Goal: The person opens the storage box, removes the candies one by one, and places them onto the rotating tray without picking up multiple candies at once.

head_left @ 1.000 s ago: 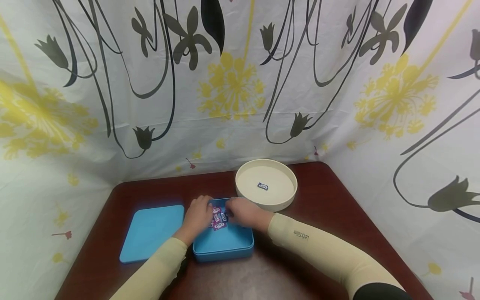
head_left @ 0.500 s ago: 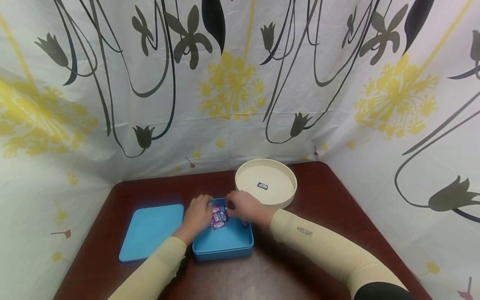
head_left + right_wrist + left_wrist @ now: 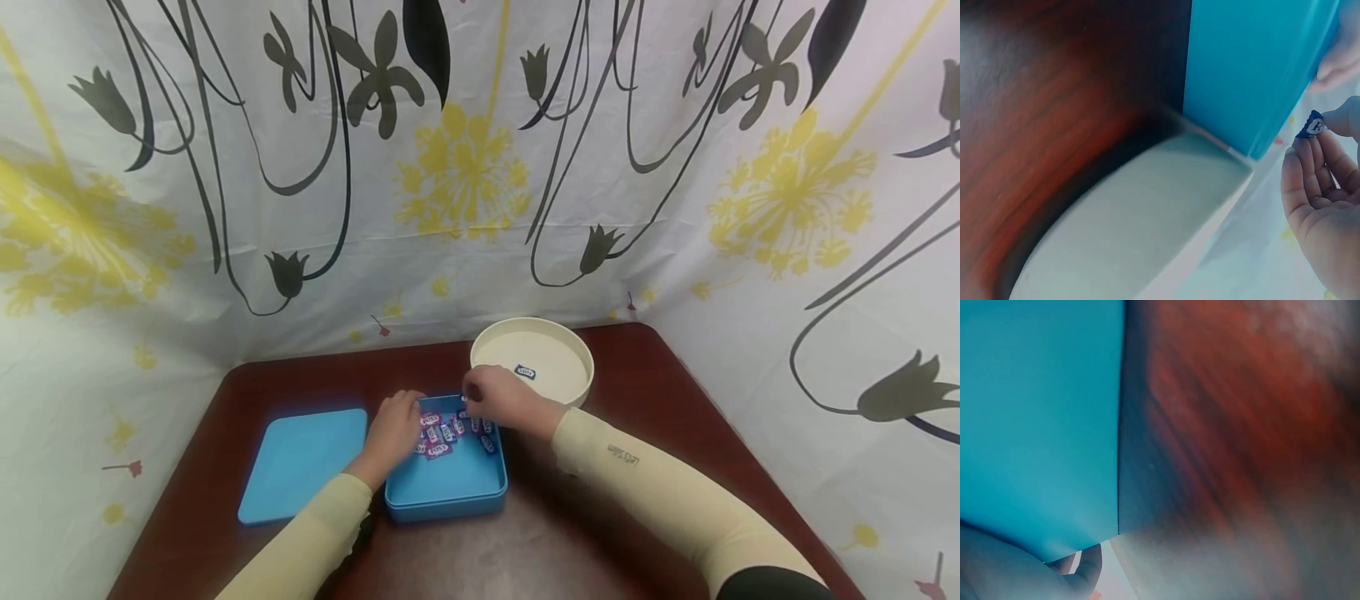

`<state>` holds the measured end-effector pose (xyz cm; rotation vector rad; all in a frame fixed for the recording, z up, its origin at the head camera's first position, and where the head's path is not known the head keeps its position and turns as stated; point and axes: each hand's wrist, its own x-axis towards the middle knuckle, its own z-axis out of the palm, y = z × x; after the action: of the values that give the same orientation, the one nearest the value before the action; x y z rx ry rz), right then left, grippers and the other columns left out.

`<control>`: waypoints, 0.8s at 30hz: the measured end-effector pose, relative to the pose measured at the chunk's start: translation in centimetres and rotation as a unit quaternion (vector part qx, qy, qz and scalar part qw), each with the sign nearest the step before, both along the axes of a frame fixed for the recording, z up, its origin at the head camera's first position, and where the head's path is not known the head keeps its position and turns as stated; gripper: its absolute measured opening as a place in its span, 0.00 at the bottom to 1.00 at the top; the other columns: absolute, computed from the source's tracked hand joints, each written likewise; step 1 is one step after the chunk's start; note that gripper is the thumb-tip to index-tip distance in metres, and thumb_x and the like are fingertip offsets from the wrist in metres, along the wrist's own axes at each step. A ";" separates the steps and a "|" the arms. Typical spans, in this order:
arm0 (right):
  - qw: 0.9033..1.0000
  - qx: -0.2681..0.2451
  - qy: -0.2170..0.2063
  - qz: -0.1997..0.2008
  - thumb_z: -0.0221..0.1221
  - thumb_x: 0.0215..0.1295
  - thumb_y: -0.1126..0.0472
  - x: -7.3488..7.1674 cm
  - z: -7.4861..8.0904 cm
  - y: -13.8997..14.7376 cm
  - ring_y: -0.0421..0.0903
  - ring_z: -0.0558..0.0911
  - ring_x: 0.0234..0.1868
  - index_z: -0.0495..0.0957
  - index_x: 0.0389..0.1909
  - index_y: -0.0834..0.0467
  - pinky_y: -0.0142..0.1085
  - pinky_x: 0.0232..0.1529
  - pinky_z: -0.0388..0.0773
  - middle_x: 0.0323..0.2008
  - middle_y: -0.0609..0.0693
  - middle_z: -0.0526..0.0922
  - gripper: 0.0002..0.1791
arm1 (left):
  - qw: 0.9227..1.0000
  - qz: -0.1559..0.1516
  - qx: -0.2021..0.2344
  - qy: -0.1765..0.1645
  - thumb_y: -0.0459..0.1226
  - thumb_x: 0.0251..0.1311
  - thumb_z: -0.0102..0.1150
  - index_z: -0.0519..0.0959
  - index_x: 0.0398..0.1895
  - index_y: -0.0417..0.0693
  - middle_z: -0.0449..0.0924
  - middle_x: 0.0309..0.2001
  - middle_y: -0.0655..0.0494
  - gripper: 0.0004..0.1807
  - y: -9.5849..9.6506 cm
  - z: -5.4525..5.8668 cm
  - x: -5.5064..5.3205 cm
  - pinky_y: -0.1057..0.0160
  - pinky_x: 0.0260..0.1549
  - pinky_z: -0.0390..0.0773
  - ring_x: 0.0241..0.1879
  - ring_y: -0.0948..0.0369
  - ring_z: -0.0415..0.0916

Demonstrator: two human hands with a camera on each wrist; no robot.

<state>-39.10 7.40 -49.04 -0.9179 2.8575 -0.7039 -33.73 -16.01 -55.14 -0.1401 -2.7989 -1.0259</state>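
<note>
A blue rectangular box [image 3: 446, 483] stands on the table, and inside it lie several small wrapped candies [image 3: 438, 450] in purple and navy wrappers with white lettering. My left hand [image 3: 395, 429] grips the box's left wall near the back corner; in the left wrist view its curled fingers show at the wall's end. Between thumb and fingertips, my right hand [image 3: 504, 393] pinches one navy-wrapped candy [image 3: 1312, 125]. That hand is over the box's back right corner, beside the round cream tray [image 3: 534, 346]. A single navy candy [image 3: 525, 372] lies in the tray.
A flat blue lid [image 3: 303, 462] lies left of the box on the dark red-brown table [image 3: 600, 517]. The tray stands close behind the box's right corner. A patterned white curtain [image 3: 465, 275] hangs around the table's back and sides.
My right hand has risen from among the candies toward the box's back right corner with a candy, uncovering more candies on the right side. My left hand stays in place.
</note>
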 end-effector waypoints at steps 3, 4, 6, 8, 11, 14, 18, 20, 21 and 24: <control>1.000 -0.008 0.014 -0.002 0.72 0.74 0.59 -0.6 0.7 1.0 0.42 0.83 0.40 0.88 0.49 0.54 0.38 0.48 0.87 0.40 0.44 0.87 0.08 | 1.000 -0.001 0.007 -0.004 0.41 0.86 0.51 0.81 0.70 0.45 0.82 0.66 0.46 0.19 0.0 0.0 0.0 0.39 0.65 0.82 0.65 0.46 0.76; 1.000 -0.011 0.020 -0.001 0.72 0.73 0.59 -0.8 0.9 1.3 0.42 0.83 0.39 0.88 0.48 0.54 0.39 0.48 0.87 0.39 0.44 0.87 0.07 | 1.000 -0.001 0.008 -0.004 0.41 0.86 0.51 0.81 0.70 0.45 0.82 0.66 0.46 0.19 0.0 0.0 0.0 0.39 0.65 0.81 0.65 0.46 0.76; 0.999 -0.013 0.036 -0.003 0.72 0.72 0.60 -1.5 1.2 2.0 0.43 0.82 0.38 0.88 0.44 0.54 0.40 0.46 0.86 0.37 0.44 0.86 0.04 | 1.000 0.000 0.011 -0.006 0.41 0.86 0.51 0.81 0.71 0.45 0.82 0.66 0.46 0.20 0.0 0.1 0.0 0.39 0.66 0.81 0.65 0.46 0.76; 0.999 -0.012 0.052 -0.004 0.72 0.70 0.62 -2.1 1.4 2.6 0.43 0.81 0.37 0.88 0.40 0.53 0.41 0.45 0.85 0.35 0.44 0.86 0.03 | 1.000 0.000 0.015 -0.007 0.42 0.86 0.51 0.81 0.71 0.45 0.82 0.66 0.46 0.20 0.0 0.1 0.1 0.39 0.66 0.81 0.66 0.46 0.76; 0.998 -0.007 0.066 -0.006 0.72 0.68 0.62 -3.1 1.5 3.8 0.44 0.81 0.36 0.87 0.38 0.53 0.43 0.46 0.84 0.34 0.44 0.85 0.04 | 1.000 0.002 0.018 -0.009 0.41 0.86 0.51 0.81 0.71 0.45 0.82 0.67 0.46 0.20 0.1 0.2 0.1 0.38 0.66 0.81 0.66 0.45 0.76; 0.998 -0.005 0.063 -0.012 0.72 0.67 0.63 -3.9 1.7 4.9 0.44 0.80 0.37 0.86 0.39 0.54 0.43 0.46 0.83 0.34 0.44 0.86 0.04 | 1.000 0.004 0.017 -0.009 0.41 0.86 0.51 0.81 0.71 0.45 0.82 0.66 0.46 0.20 0.1 0.1 0.1 0.38 0.66 0.81 0.66 0.46 0.76; 0.998 -0.004 0.054 -0.024 0.71 0.66 0.64 -4.9 1.9 6.3 0.44 0.81 0.36 0.87 0.38 0.54 0.43 0.45 0.83 0.35 0.46 0.87 0.03 | 1.000 0.005 0.019 -0.010 0.41 0.87 0.50 0.81 0.71 0.45 0.82 0.67 0.46 0.20 0.1 0.0 0.0 0.38 0.66 0.81 0.66 0.46 0.76; 0.998 -0.002 0.049 -0.029 0.71 0.66 0.64 -5.3 1.9 6.8 0.44 0.81 0.36 0.87 0.37 0.55 0.42 0.44 0.83 0.36 0.46 0.87 0.03 | 1.000 0.005 0.020 -0.011 0.41 0.87 0.50 0.81 0.71 0.45 0.82 0.67 0.46 0.20 0.0 0.0 0.0 0.38 0.67 0.80 0.66 0.46 0.76; 0.998 -0.002 0.045 -0.031 0.71 0.65 0.64 -5.6 1.9 7.0 0.44 0.81 0.36 0.86 0.37 0.55 0.42 0.43 0.83 0.36 0.46 0.88 0.03 | 1.000 0.005 0.021 -0.012 0.41 0.87 0.50 0.81 0.72 0.45 0.82 0.67 0.46 0.20 0.0 -0.1 0.0 0.38 0.67 0.80 0.67 0.45 0.76; 0.999 -0.004 0.032 -0.034 0.70 0.66 0.65 -6.3 1.8 7.6 0.44 0.81 0.33 0.87 0.38 0.57 0.41 0.39 0.83 0.35 0.47 0.87 0.03 | 1.000 0.006 0.020 -0.013 0.41 0.87 0.51 0.80 0.72 0.46 0.82 0.67 0.46 0.20 0.0 -0.2 0.0 0.38 0.67 0.80 0.67 0.45 0.76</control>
<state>-45.43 15.00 -47.19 -0.8638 2.9559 -0.7058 -33.74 -16.02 -55.30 -0.1057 -2.7963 -1.0871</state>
